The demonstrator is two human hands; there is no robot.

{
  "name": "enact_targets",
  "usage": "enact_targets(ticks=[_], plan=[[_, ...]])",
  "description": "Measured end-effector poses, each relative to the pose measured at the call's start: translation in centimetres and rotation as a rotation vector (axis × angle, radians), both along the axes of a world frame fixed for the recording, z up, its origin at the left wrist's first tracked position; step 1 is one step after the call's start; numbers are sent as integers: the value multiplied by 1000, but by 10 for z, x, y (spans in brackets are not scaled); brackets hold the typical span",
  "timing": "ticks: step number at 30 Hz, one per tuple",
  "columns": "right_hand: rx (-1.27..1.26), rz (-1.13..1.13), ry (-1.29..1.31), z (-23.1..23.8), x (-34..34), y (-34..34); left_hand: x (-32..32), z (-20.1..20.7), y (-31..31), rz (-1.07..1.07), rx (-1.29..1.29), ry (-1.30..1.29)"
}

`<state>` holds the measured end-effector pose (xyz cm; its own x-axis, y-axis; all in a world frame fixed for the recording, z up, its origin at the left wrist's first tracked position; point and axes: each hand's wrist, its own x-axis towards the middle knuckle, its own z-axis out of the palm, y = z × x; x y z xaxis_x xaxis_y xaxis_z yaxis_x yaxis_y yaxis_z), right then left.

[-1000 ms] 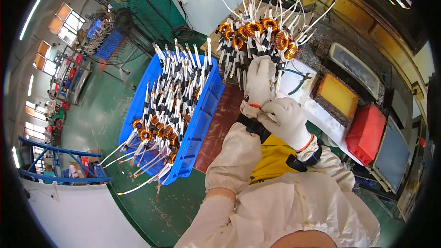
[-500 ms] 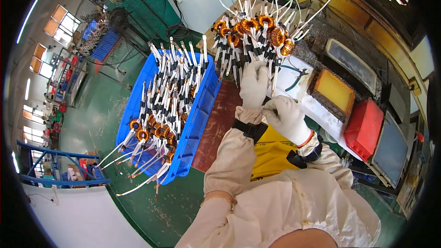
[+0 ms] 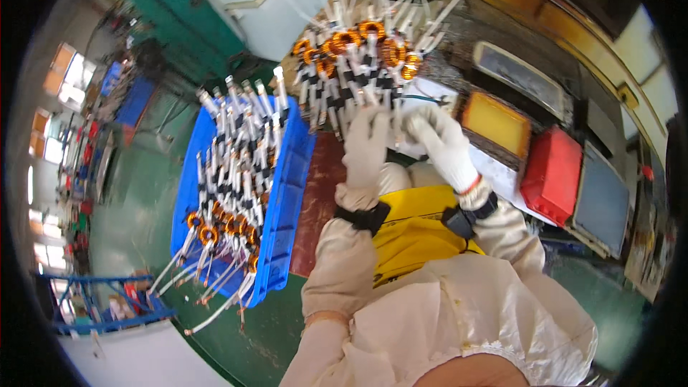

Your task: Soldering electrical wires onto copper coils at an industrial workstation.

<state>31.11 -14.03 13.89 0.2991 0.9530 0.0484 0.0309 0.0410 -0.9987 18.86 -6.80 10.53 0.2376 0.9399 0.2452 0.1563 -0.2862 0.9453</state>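
Both my hands wear white gloves and are held close together below a pile of copper-wound toroid coils (image 3: 346,39) with white sleeved leads and black bands. My left hand (image 3: 366,147) lies at the lower ends of the leads, its fingers stretched out and slightly apart; motion softens its outline. Beside it on the right, my right hand (image 3: 446,149) has its thumb and fingertips bent together. Whatever those fingertips may hold is too small and blurred to make out. Pliers (image 3: 428,98) with dark teal handles rest on the white surface just past my right hand.
A blue crate (image 3: 281,226) at the left is packed with more coils and leads. Toward the right are a yellow-filled tray (image 3: 497,127), a red bin (image 3: 552,178), a grey panel (image 3: 600,201) and a glass-topped box (image 3: 519,77). Yellow cloth (image 3: 412,226) lies below my hands.
The head view has shifted, so the scene sits differently. My left hand's fingers have straightened from their curl among the leads. My right hand has lifted toward the pile, fingertips still together.
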Motion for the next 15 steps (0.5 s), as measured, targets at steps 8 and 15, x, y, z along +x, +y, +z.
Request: enact_targets(ticks=[8,15], plan=[[130,-186,52,6,24,33,6,21,-64,-617,-69,20],[120,-336,-671,8,19,34,10,44,-76,-562,56,248]])
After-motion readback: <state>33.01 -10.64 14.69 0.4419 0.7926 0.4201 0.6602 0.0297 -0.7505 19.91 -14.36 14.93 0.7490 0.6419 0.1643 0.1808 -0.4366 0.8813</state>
